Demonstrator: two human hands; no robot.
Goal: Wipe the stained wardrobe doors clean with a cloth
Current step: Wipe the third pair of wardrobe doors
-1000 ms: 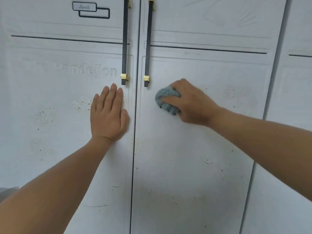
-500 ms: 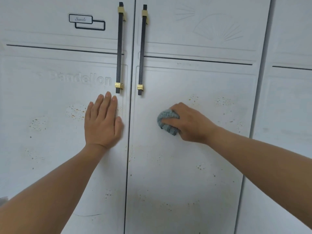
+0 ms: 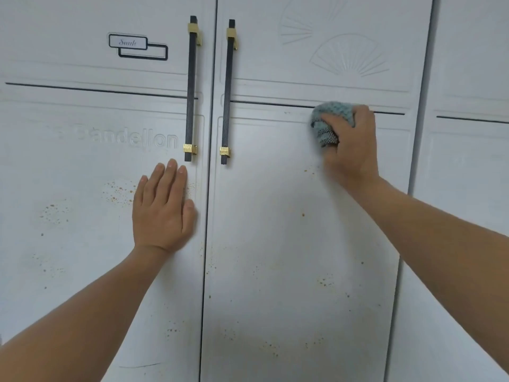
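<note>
Two white wardrobe doors fill the view, both shut. The left door (image 3: 82,166) carries orange-brown speckle stains beside and below my left hand (image 3: 162,208), which lies flat on it with fingers straight, just under the left handle (image 3: 191,89). On the right door (image 3: 275,244), my right hand (image 3: 351,144) grips a bunched grey-blue cloth (image 3: 329,122) and presses it against the panel's upper right, by the dark horizontal groove. Scattered brown specks remain lower on the right door.
The right door's dark handle (image 3: 228,92) with gold fittings stands beside the central gap. A third white door panel (image 3: 462,188) adjoins on the right. A small label (image 3: 137,46) sits on the upper left door.
My right hand has carried the cloth up and to the right across the right door, from beside the handles to the groove. My left hand stays flat on the left door.
</note>
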